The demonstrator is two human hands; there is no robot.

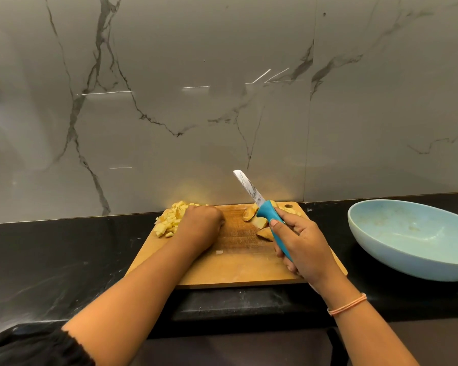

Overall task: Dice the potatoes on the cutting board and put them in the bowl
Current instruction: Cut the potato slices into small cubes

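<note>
Hands work over a wooden cutting board [236, 270] that lies on the black counter [64, 247]. The left hand [201, 225] rests on the board's far left part with its back up and its fingers curled under, right against a pile of diced potatoes [169, 220]. The fingertips are hidden, so I cannot tell whether they hold any pieces. The pale yellow dice are heaped at the board's far left corner, a few of them at its very edge.

The right hand [302, 247] is wrapped firmly round the teal handle of a knife [266, 210], thumb along the top. The blade is lifted off the board and tilts up and away to the left. Just beyond this hand, on the far right part of the board, lie several larger potato chunks [250, 215] with brown skin on them. One small scrap [219, 252] sits alone near the middle of the board.

A wide light blue bowl [394, 260] stands on the counter to the right of the board, close to it, its inside faintly smeared. A thin pink bracelet [347, 303] circles the right wrist. Grey veined wall panels [222, 101] rise behind the counter.
</note>
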